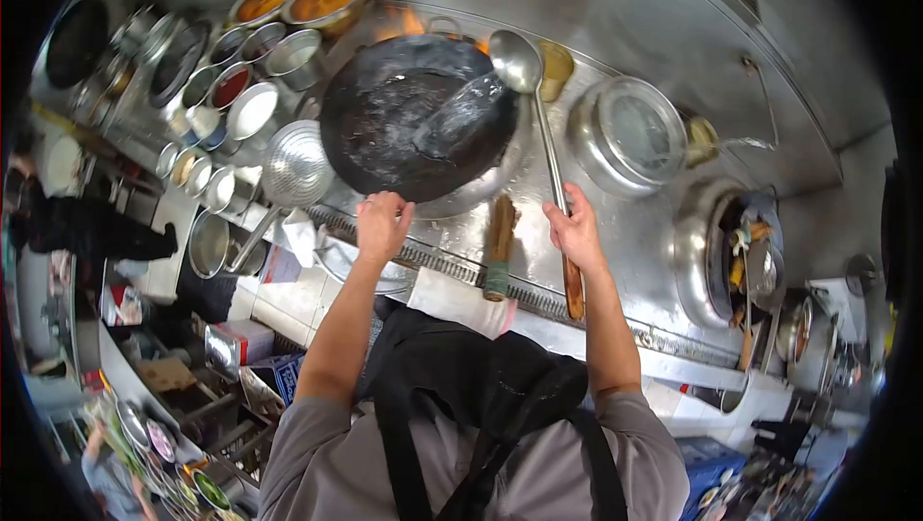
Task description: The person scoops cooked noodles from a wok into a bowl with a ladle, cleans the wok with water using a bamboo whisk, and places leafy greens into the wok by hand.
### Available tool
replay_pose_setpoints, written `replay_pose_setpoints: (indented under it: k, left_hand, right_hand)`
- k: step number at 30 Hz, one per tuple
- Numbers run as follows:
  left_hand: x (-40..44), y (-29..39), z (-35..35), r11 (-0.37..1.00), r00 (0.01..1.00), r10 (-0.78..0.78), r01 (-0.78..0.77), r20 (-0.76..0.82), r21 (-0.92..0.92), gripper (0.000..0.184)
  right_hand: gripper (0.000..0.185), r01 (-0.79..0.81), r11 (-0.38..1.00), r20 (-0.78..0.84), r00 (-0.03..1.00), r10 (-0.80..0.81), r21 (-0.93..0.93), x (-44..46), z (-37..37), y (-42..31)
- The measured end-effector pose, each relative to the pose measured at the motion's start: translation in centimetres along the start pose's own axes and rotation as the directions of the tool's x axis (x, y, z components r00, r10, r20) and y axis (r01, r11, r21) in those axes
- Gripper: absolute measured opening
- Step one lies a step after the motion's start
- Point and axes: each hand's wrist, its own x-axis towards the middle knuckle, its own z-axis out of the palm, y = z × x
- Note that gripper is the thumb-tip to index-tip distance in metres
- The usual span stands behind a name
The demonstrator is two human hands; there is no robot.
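Note:
A large black wok (pixel 370 136) sits over a burner, flames showing behind its far rim. My left hand (pixel 384 225) is closed at the wok's near rim, fingers curled; the part under them is hidden. In my right hand (pixel 574 230) is the long handle of a steel ladle (pixel 516 62), gripped above its wooden end. The ladle's bowl hangs tilted over the wok's right side, and clear liquid streams from it into the wok. More liquid moves in the wok's bottom. Between my hands, a bamboo brush (pixel 499 247) with a green-wrapped end lies on the stove's near edge.
Left of the wok are a perforated strainer (pixel 297 163), several seasoning containers (pixel 253 111) and two bowls of orange liquid (pixel 327 0). To the right stand a lidded steel pot (pixel 628 136), a running water spout (pixel 746 142) and a pot holding utensils (pixel 700 252). A white cloth (pixel 450 301) lies in front.

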Motion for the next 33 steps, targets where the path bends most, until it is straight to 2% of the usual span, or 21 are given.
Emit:
replay_pose_setpoints:
  k: [2, 3, 4, 6, 10, 12, 13, 14, 15, 16, 17, 18, 20, 22, 24, 27, 31, 33]
  left_hand:
    - [-0.1, -0.2, 0.3, 0.998, 0.997, 0.056, -0.056, -0.043, 0.003, 0.017]
    - [-0.1, -0.2, 0.5, 0.998, 0.997, 0.061, -0.061, -0.042, 0.003, 0.017]
    - [-0.1, -0.2, 0.5, 0.998, 0.997, 0.063, -0.063, -0.044, 0.006, 0.018]
    - [0.1, 0.0, 0.6, 0.997, 0.995, 0.083, -0.083, -0.059, 0.006, 0.018]
    - [0.1, -0.1, 0.6, 0.998, 0.999, 0.047, -0.046, -0.014, 0.048, 0.016]
    - [0.0, -0.1, 0.6, 0.998, 0.999, 0.038, -0.037, -0.009, 0.048, 0.017]
    - [0.0, -0.1, 0.6, 0.998, 0.999, 0.046, -0.046, -0.007, 0.053, 0.017]
    - [0.0, -0.1, 0.6, 0.998, 0.999, 0.05, -0.049, -0.007, 0.048, 0.017]
    - [0.1, 0.0, 0.7, 0.997, 0.997, 0.062, -0.06, -0.037, 0.05, 0.018]
    - [0.1, 0.0, 0.7, 0.996, 0.995, 0.072, -0.069, -0.068, 0.053, 0.018]
    - [0.1, 0.0, 0.7, 0.996, 0.995, 0.071, -0.068, -0.069, 0.05, 0.018]
    - [0.1, 0.0, 0.6, 0.997, 0.996, 0.065, -0.062, -0.061, 0.053, 0.018]
    - [0.1, 0.1, 0.7, 0.997, 0.997, 0.053, -0.05, -0.055, 0.056, 0.018]
    - [0.0, 0.0, 0.7, 0.999, 0.999, 0.028, -0.027, -0.027, 0.028, 0.017]
    - [0.1, 0.2, 0.6, 0.999, 0.999, 0.022, -0.021, -0.032, 0.034, 0.017]
    - [0.0, 0.3, 0.3, 0.999, 0.999, 0.02, -0.018, -0.043, 0.047, 0.017]
    - [0.0, 0.3, 0.2, 0.999, 0.997, 0.034, -0.031, -0.065, 0.041, 0.017]
    - [0.0, 0.2, 0.3, 0.999, 0.996, 0.046, -0.043, -0.079, 0.033, 0.017]
  right_hand:
    - [0.041, 0.126, 0.958, -0.238, 0.952, -0.19, -0.258, 0.2, -2.3, 0.8]
    - [0.044, 0.133, 0.897, -0.316, 0.906, -0.283, -0.421, 0.4, -4.1, 1.4]
    - [0.044, 0.118, 0.896, -0.337, 0.899, -0.279, -0.427, 0.6, -6.0, 1.7]
    - [0.044, -0.061, 0.736, -0.478, 0.796, -0.371, -0.674, 1.4, -9.8, 2.3]
    - [0.041, -0.204, 0.618, -0.556, 0.697, -0.453, -0.759, 4.7, -17.0, 6.7]
    - [0.033, -0.358, 0.65, -0.659, 0.691, -0.299, -0.67, 5.8, -19.0, 7.8]
    - [0.024, -0.317, 0.715, -0.65, 0.718, -0.248, -0.623, 5.8, -18.8, 7.2]
    - [0.024, -0.32, 0.714, -0.653, 0.715, -0.25, -0.623, 6.2, -20.1, 7.7]
    - [0.019, -0.187, 0.959, -0.55, 0.834, 0.041, -0.211, 6.7, -21.5, 8.1]
    - [0.016, -0.141, 0.949, -0.29, 0.93, 0.225, 0.283, 7.0, -22.4, 8.4]
    - [0.013, -0.128, 0.828, -0.232, 0.926, 0.296, 0.546, 6.3, -21.1, 6.9]
    - [0.013, -0.129, 0.829, -0.233, 0.926, 0.297, 0.544, 5.2, -20.0, 5.3]
    - [0.015, -0.082, 0.573, -0.073, 0.967, 0.242, 0.816, 3.2, -18.6, 2.9]
    - [0.018, -0.087, 0.565, -0.038, 0.978, 0.207, 0.82, 1.1, -17.5, 1.0]
    - [0.024, -0.151, 0.545, 0.087, 0.986, 0.141, 0.825, -0.9, -16.2, -1.1]
    - [0.032, -0.203, 0.507, 0.159, 0.979, 0.13, 0.837, -3.7, -13.0, -4.9]
    - [0.033, -0.341, 0.451, 0.323, 0.939, 0.12, 0.825, -5.0, -8.8, -7.6]
    - [0.031, -0.381, 0.495, 0.367, 0.921, 0.13, 0.781, -4.2, -6.9, -7.5]
